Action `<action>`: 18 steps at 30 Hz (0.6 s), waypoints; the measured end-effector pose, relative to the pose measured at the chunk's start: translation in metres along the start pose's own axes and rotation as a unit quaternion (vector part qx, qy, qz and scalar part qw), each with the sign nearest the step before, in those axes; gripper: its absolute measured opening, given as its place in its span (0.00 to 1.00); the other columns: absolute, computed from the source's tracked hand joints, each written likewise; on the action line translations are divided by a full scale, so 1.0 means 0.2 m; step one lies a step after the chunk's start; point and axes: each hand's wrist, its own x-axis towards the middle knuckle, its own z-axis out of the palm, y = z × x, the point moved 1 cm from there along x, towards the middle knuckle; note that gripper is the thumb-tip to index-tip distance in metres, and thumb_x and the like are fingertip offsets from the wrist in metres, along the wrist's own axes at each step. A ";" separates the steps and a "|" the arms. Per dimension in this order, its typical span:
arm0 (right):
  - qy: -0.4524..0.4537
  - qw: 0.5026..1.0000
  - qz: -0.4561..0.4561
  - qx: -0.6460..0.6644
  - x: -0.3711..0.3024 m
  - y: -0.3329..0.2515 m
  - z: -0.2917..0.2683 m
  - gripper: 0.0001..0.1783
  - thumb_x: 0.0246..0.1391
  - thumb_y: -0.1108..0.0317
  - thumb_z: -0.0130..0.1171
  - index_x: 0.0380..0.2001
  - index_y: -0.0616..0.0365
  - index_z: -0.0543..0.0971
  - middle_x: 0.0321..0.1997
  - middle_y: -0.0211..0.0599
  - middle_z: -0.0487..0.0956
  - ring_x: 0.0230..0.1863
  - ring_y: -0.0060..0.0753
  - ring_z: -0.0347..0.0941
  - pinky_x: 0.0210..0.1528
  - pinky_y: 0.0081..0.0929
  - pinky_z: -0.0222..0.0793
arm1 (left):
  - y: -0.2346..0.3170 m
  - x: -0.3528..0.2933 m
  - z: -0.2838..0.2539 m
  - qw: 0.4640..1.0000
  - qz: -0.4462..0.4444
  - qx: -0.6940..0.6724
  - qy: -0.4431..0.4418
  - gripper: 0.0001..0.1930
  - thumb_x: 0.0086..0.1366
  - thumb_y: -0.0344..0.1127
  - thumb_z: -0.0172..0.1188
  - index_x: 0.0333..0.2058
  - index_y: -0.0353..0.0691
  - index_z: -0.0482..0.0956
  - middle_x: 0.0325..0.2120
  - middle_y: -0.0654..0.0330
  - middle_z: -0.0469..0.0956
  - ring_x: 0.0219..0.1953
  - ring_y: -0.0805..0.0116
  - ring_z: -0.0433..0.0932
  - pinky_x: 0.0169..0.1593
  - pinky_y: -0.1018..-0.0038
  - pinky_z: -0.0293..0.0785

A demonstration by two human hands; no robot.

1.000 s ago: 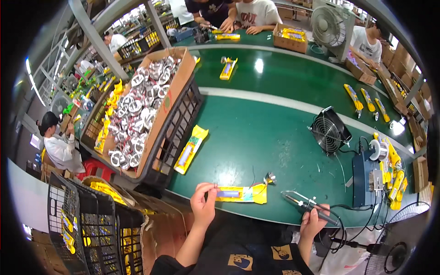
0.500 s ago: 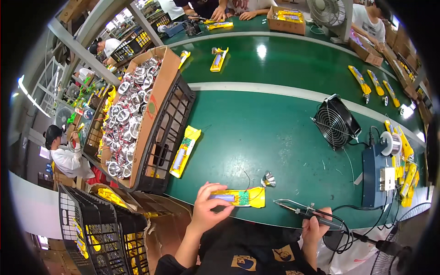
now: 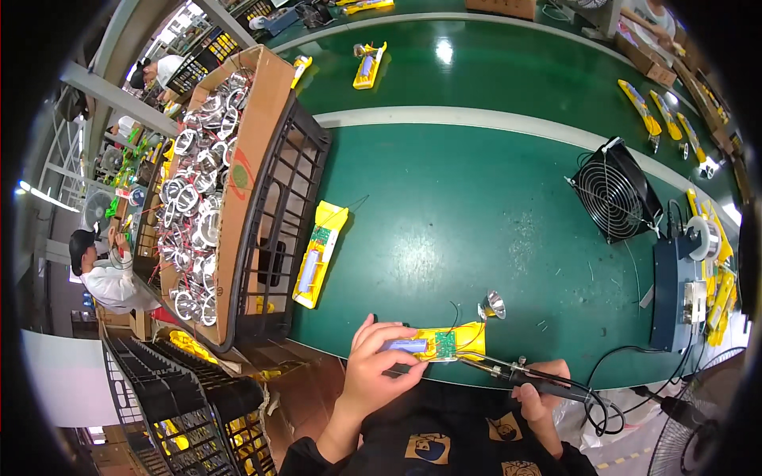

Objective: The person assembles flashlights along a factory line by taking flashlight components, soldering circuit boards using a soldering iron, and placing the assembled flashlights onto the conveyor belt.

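My left hand (image 3: 381,363) is closed on the left end of a yellow plastic housing (image 3: 473,341) at the table's near edge. In the housing lie a blue-purple battery cell (image 3: 406,346) and a green circuit board (image 3: 445,344). A thin wire rises from the board, and a silver reflector cup (image 3: 493,305) sits by the housing's upper right corner. My right hand (image 3: 541,389) grips a soldering iron (image 3: 548,384) with a metal tube fixed along it. Its tip is at the housing's lower edge near the board; whether it touches is too small to tell.
A second yellow housing (image 3: 316,262) lies beside a black crate (image 3: 274,230) bearing a carton (image 3: 258,119) of silver reflectors. To the right stand a black fan (image 3: 615,190), a blue soldering station (image 3: 671,297) and a solder spool (image 3: 703,238). More housings lie on the green belt (image 3: 492,75).
My right hand has brought the soldering iron leftward to the housing's lower edge. The view has shifted, while my left hand keeps its grip on the housing.
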 end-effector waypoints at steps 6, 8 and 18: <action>-0.017 1.000 0.021 -0.013 0.00 0.00 -0.01 0.20 0.44 0.60 0.58 0.27 0.63 0.61 0.14 0.34 0.68 0.11 0.19 0.64 0.14 0.14 0.60 | -0.01 0.01 0.01 1.000 0.003 0.000 0.004 0.07 0.35 0.30 0.67 0.15 0.45 0.77 0.33 0.64 0.75 0.40 0.62 0.72 0.53 0.54 0.56; -0.029 0.999 0.034 -0.022 0.00 0.00 -0.01 0.20 0.44 0.60 0.58 0.27 0.63 0.61 0.14 0.34 0.68 0.11 0.19 0.64 0.14 0.14 0.60 | -0.01 0.01 0.01 1.000 -0.001 0.000 0.004 0.07 0.35 0.30 0.67 0.15 0.46 0.77 0.33 0.64 0.76 0.40 0.62 0.72 0.53 0.54 0.56; 0.005 0.998 0.065 0.010 0.00 -0.01 -0.01 0.15 0.37 0.67 0.59 0.25 0.60 0.66 0.15 0.32 0.72 0.13 0.21 0.66 0.17 0.16 0.61 | -0.01 0.01 0.01 1.000 -0.006 0.008 -0.001 0.07 0.35 0.31 0.67 0.15 0.46 0.77 0.33 0.65 0.76 0.41 0.63 0.72 0.53 0.54 0.56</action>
